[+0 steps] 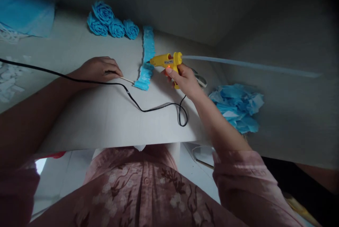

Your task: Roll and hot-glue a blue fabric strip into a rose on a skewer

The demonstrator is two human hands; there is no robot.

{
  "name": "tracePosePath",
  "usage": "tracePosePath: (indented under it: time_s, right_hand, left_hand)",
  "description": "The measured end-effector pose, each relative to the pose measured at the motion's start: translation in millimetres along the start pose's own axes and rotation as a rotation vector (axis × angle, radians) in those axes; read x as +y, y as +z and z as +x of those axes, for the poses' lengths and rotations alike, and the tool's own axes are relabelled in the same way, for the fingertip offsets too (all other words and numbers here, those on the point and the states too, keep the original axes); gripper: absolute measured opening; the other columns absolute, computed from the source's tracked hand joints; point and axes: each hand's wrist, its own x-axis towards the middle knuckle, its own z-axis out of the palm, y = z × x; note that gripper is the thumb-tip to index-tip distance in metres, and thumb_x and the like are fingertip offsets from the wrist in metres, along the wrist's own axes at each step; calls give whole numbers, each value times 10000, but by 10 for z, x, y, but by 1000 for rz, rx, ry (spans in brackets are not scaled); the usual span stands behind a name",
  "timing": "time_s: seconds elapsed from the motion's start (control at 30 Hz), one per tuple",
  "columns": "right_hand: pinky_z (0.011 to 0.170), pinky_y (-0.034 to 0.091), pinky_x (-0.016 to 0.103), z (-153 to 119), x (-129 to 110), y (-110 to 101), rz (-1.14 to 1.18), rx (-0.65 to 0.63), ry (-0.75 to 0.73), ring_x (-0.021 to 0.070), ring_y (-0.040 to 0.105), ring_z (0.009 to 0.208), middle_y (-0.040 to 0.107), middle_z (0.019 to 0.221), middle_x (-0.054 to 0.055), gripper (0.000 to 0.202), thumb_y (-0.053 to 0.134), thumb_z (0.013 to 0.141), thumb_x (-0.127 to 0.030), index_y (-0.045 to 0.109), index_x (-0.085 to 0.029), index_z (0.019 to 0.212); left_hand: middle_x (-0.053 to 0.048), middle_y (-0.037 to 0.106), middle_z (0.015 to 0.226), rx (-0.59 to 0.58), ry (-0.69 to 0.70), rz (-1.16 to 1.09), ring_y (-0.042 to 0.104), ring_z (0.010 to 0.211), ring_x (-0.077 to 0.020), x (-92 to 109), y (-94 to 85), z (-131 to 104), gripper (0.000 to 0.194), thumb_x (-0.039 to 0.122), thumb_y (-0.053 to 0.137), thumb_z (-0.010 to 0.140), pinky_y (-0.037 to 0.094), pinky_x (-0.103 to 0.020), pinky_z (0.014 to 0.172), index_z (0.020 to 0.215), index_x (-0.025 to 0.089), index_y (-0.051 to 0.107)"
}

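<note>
My right hand [184, 78] is wrapped round the grip of a yellow glue gun [161, 60], which has a red light lit and a long pale glue stick [251, 65] out of its back. Its nozzle points left, over a ruffled blue strip [148, 47] lying lengthwise away from me on the table. My left hand [102, 70] is closed on a thin stick [127, 79]. The stick's far tip meets the strip's near end, where the blue material is folded or curled.
Several blue rosettes [116, 27] sit at the table's back. Blue sheets [29, 11] lie far left, with white scraps [12, 78] nearer. A black cord [148, 109] crosses the table [106, 124]. White-handled scissors [201, 80] lie behind my right hand, and crumpled blue pieces [235, 103] are at right.
</note>
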Motion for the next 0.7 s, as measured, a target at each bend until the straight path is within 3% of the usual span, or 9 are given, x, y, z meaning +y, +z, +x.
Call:
tracePosePath:
  time_s: [0.23, 0.4, 0.6, 0.7]
  right_hand:
    - [540, 555, 230, -122, 66, -4, 55, 125, 65, 168, 702, 858, 820, 1061, 71, 613, 862, 864, -819, 704, -248, 1025]
    - [559, 579, 238, -216, 38, -32, 97, 136, 103, 194, 737, 937, 809, 1006, 63, 533, 860, 910, -763, 714, -270, 1054]
    - [502, 581, 250, -316, -31, -98, 118, -10, 112, 166, 695, 789, 842, 1039, 73, 718, 946, 700, -858, 743, -247, 1018]
    - [507, 557, 260, -337, 12, -82, 64, -17, 109, 132, 638, 651, 823, 904, 56, 731, 898, 701, -914, 740, -230, 905]
  left_hand:
    - [-53, 821, 1119, 19, 31, 38, 689, 1055, -256, 0, 89, -17, 496, 584, 482, 1063, 562, -408, 1001, 1048, 242, 842]
    - [-65, 827, 1105, 62, 1, 65, 702, 1051, -283, 91, 119, 8, 475, 566, 481, 1057, 564, -421, 955, 1043, 256, 840]
    - [-71, 834, 1149, 10, 18, 48, 706, 1069, -263, 148, 102, 26, 513, 571, 449, 1067, 578, -423, 1019, 1031, 240, 839]
    - [-62, 839, 1166, 5, 31, 43, 705, 1072, -257, 135, 111, 24, 500, 552, 440, 1078, 577, -427, 1036, 1035, 244, 832]
